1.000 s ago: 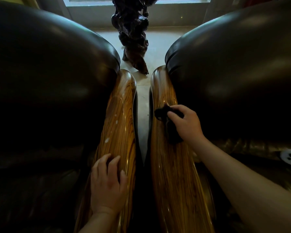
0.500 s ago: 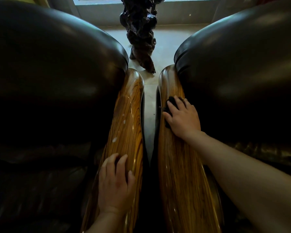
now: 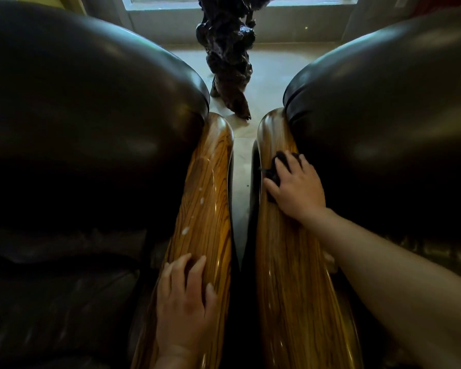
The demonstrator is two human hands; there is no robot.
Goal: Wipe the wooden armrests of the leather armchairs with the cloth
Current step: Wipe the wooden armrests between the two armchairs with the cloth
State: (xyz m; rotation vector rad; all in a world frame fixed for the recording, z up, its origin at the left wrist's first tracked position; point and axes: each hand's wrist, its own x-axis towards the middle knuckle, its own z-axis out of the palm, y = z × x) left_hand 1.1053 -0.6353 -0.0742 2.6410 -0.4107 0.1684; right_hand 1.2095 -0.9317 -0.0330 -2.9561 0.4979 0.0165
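Two dark leather armchairs stand side by side, their glossy striped wooden armrests running away from me. My right hand (image 3: 297, 189) presses a dark cloth (image 3: 279, 159) flat on the right armrest (image 3: 285, 275), near its far end; most of the cloth is hidden under my fingers. My left hand (image 3: 185, 304) rests flat, fingers spread, on the near part of the left armrest (image 3: 206, 182), holding nothing. A few pale spots (image 3: 185, 230) dot the left armrest ahead of that hand.
A narrow gap of pale floor (image 3: 241, 187) separates the armrests. A dark gnarled wood sculpture (image 3: 228, 57) stands on the floor beyond them, before a window. The left chair's leather back (image 3: 77, 115) and the right chair's leather back (image 3: 383, 115) bulge beside each armrest.
My right hand has slid the cloth farther along the right armrest, toward its far end. My left hand has stayed in place on the left armrest.
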